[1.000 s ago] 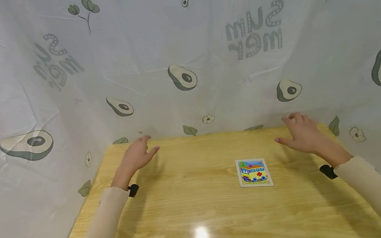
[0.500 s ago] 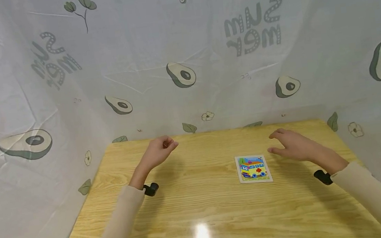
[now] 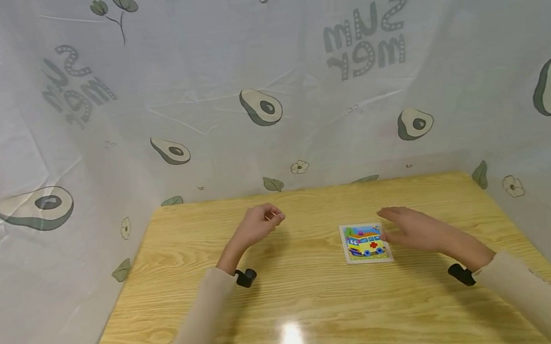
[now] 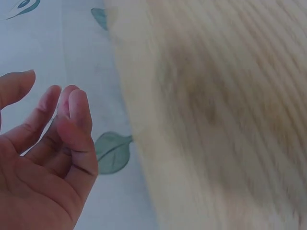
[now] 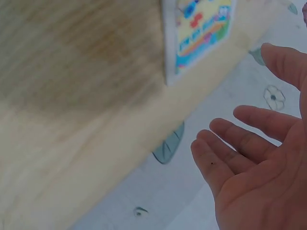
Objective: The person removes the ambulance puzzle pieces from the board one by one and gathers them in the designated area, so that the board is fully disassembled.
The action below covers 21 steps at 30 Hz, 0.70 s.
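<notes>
Loosely, the empty left hand (image 3: 255, 225) curls left of the picture (image 3: 364, 245); the right hand (image 3: 416, 229), wide, hovers by its right edge.

Picture tile (image 3: 364, 245) lies flat on the tabletop (image 3: 319, 302), right of centre, toward the far edge. Left hand (image 3: 255, 227) is over the tabletop, left of the tile and apart from it; right hand (image 3: 416, 230) is just right of the tile, thumb overlapping its right edge in the head view. Cloth (image 3: 192, 52) hangs behind the tabletop and along both sides.
</notes>
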Each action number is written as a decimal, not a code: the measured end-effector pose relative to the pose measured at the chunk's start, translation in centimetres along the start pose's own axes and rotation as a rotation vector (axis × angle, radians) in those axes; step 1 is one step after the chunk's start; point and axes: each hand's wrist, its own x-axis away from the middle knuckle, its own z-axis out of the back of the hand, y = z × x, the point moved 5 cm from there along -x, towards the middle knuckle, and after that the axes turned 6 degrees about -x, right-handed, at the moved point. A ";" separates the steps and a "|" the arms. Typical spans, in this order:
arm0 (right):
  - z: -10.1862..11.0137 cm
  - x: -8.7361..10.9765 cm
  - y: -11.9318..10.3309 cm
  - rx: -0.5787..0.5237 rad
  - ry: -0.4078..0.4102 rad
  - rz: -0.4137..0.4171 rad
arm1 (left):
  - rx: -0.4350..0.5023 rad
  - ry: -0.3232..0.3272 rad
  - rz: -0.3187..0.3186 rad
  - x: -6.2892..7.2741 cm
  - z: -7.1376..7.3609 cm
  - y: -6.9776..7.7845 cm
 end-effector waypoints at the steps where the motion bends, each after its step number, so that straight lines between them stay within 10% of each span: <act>1: -0.3 0.1 0.0 -0.010 0.002 0.002 | 0.006 -0.005 -0.001 -0.2 -0.3 0.0; 21: -4.0 1.2 -0.6 0.058 0.059 0.119 | -0.154 -0.120 -0.077 -2.7 -7.3 2.2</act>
